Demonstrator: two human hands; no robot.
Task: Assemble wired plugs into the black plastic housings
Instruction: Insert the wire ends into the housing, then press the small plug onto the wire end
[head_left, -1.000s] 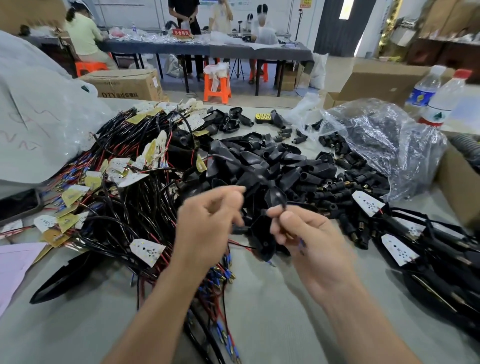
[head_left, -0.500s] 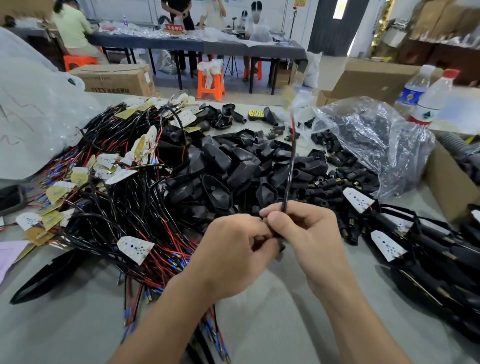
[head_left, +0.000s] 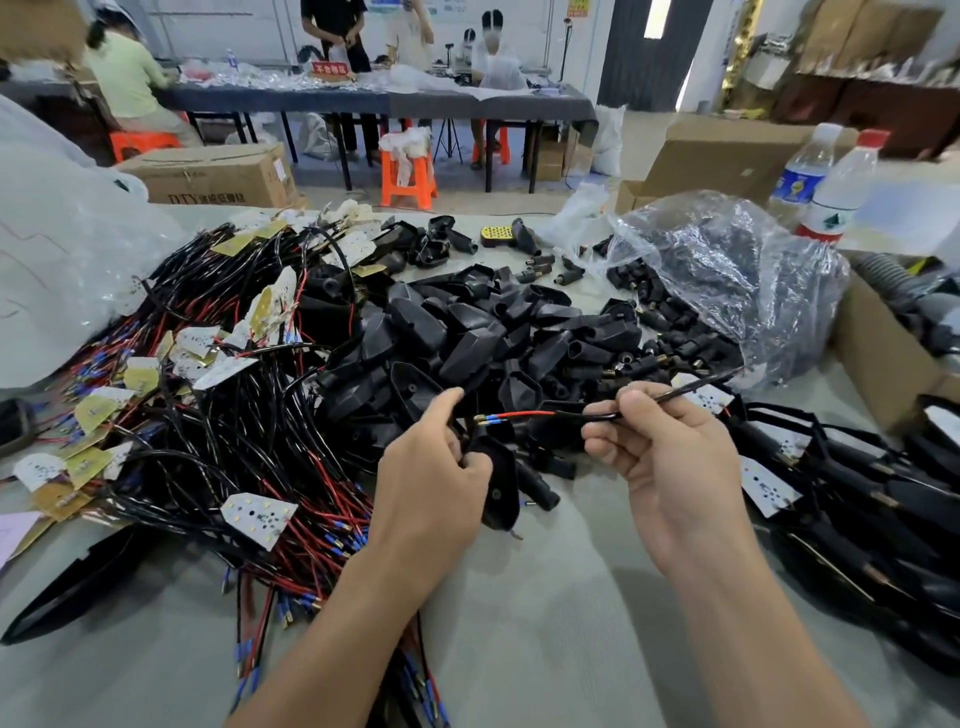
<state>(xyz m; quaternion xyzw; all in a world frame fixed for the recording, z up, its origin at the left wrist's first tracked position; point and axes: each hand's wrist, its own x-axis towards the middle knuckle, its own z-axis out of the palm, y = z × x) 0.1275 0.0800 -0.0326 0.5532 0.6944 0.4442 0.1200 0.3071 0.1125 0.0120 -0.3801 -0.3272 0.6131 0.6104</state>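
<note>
A grey worktable (head_left: 550, 634) carries a broad tangle of black and red wires (head_left: 218, 441) on the left, with a heap of loose black plastic housings (head_left: 467, 338) beside it. The left hand (head_left: 431, 488) grips one black teardrop-shaped housing (head_left: 501, 483) just above the tabletop. The right hand (head_left: 670, 467) pinches a thin black cable (head_left: 597, 414), its red lead and metal-tipped ends pointing at the housing, not yet inside.

I count one housing (head_left: 500, 480) in my left grip (head_left: 431, 486), one wire (head_left: 524, 414) in my right grip (head_left: 675, 467), two water bottles (head_left: 840, 195), one clear bag (head_left: 727, 270); the heaped housings (head_left: 467, 345) I cannot count.
</note>
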